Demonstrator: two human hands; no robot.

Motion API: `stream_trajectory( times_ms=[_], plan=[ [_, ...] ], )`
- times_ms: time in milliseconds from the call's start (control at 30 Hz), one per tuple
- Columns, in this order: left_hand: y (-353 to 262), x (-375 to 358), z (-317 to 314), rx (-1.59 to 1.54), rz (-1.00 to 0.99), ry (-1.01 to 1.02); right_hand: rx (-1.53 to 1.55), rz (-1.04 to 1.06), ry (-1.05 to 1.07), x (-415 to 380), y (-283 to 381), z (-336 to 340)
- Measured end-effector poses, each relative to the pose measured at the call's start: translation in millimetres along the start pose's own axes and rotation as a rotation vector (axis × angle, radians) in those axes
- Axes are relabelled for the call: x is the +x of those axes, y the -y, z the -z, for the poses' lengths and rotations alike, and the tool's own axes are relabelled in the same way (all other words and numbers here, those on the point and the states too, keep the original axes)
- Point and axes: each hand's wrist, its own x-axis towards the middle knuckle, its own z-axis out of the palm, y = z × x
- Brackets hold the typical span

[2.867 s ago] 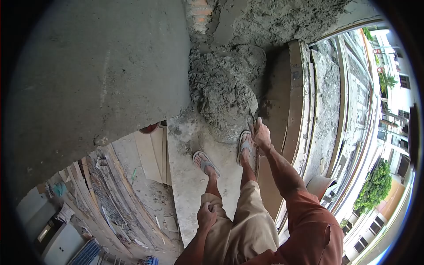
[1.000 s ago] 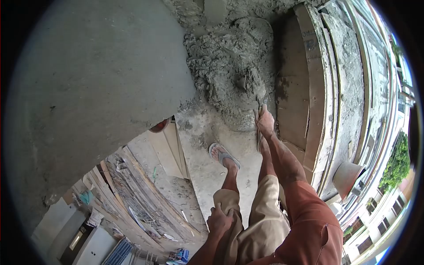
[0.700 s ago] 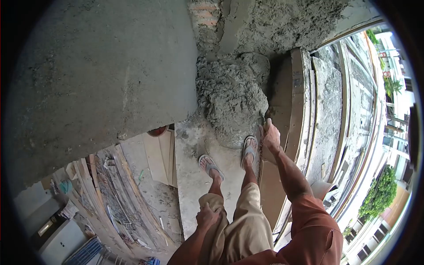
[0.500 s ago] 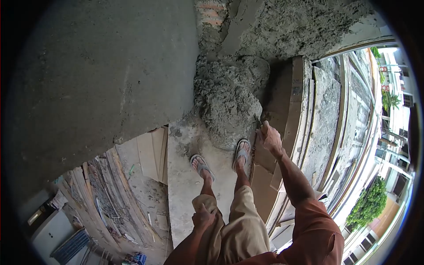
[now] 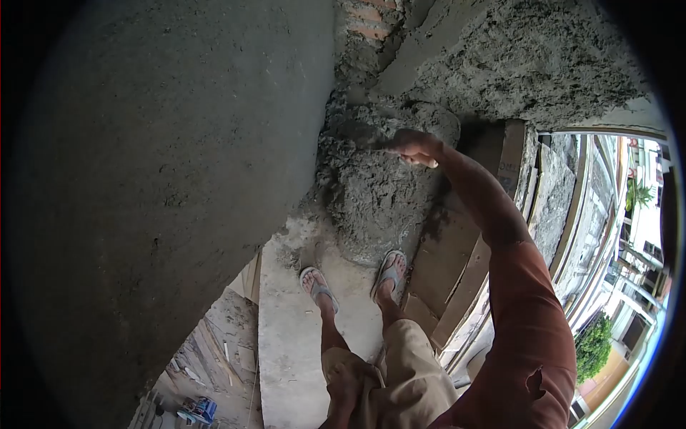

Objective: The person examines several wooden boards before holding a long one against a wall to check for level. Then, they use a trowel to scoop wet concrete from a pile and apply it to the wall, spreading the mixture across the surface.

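Observation:
My right hand (image 5: 418, 148) is closed over the upper part of a heap of wet grey mortar (image 5: 382, 189). From its fingers a dark, blurred trowel (image 5: 361, 134) reaches left, with its blade at the mortar. My left hand (image 5: 346, 386) rests by my knee against the beige shorts (image 5: 414, 357); its fingers are in shadow and hard to make out. The heap lies in front of my sandalled feet, on a pale floor slab (image 5: 293, 357).
A smooth grey plastered wall (image 5: 179, 143) fills the left. Rough mortar (image 5: 529, 64) covers the wall at the top right, near exposed bricks (image 5: 368, 21). Boards (image 5: 457, 286) lie right of the heap. Debris and a blue object (image 5: 199, 409) are lower left.
My right hand has moved up and left from the heap's right edge to over its upper part. The view has shifted, and the plastered wall now covers more of the lower left.

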Motion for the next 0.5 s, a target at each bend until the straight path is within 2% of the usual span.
stream_trajectory(
  times_ms=[33,67,133,167,233,267,300,333,367,433,467,500],
  plan=[
    [-11.7,-2.3,10.8,0.012,-0.036,-0.015,0.152,0.019,-0.110,16.4,28.8,28.1],
    [-17.0,-2.3,17.7,0.001,0.038,0.069,0.085,0.116,-0.172,21.0,50.5,58.7],
    [-4.0,5.8,-1.5,0.021,0.055,0.058,0.073,0.447,-0.342,-23.0,65.3,99.2],
    [1.0,5.5,-6.5,0.031,0.063,0.051,0.083,0.440,-0.342,-56.4,72.7,104.2],
    [5.4,11.1,-4.3,0.036,0.071,0.079,-0.228,0.294,-0.432,-113.2,85.9,95.1],
    [2.9,9.4,2.1,0.031,0.061,0.097,-0.231,0.291,-0.431,-116.6,81.6,88.4],
    [-1.4,11.3,4.5,0.021,0.051,0.112,-0.294,0.166,-0.418,-110.5,74.5,81.2],
    [-2.2,13.8,2.2,0.017,0.051,0.111,-0.353,0.040,-0.403,-97.6,63.4,74.8],
    [1.6,13.6,-2.2,0.024,0.049,0.087,-0.350,0.039,-0.397,-64.8,39.2,68.8],
    [5.3,13.4,-4.5,0.038,0.061,0.069,-0.329,0.247,-0.325,17.9,-12.3,60.0],
    [0.4,11.9,-0.6,0.041,0.084,0.099,-0.325,0.245,-0.320,38.8,-11.6,57.8],
    [-3.6,12.0,1.3,0.043,0.109,0.126,-0.515,0.177,-0.404,62.2,-1.6,49.8]
  ],
)
